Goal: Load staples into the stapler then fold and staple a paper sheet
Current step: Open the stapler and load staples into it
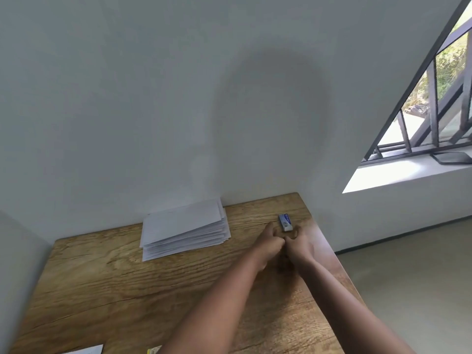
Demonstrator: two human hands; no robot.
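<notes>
Together, both hands, left (270,242) and right (297,242), meet near the worktop's (127,290) far right corner, just short of a staple box (285,222). Fingers curl; whether they hold anything, I cannot tell. Paper (185,232) lies stacked at the far edge.

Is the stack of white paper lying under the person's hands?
No: the stack of paper lies apart to the left of both hands, the left hand and right hand, near the wall.
</notes>
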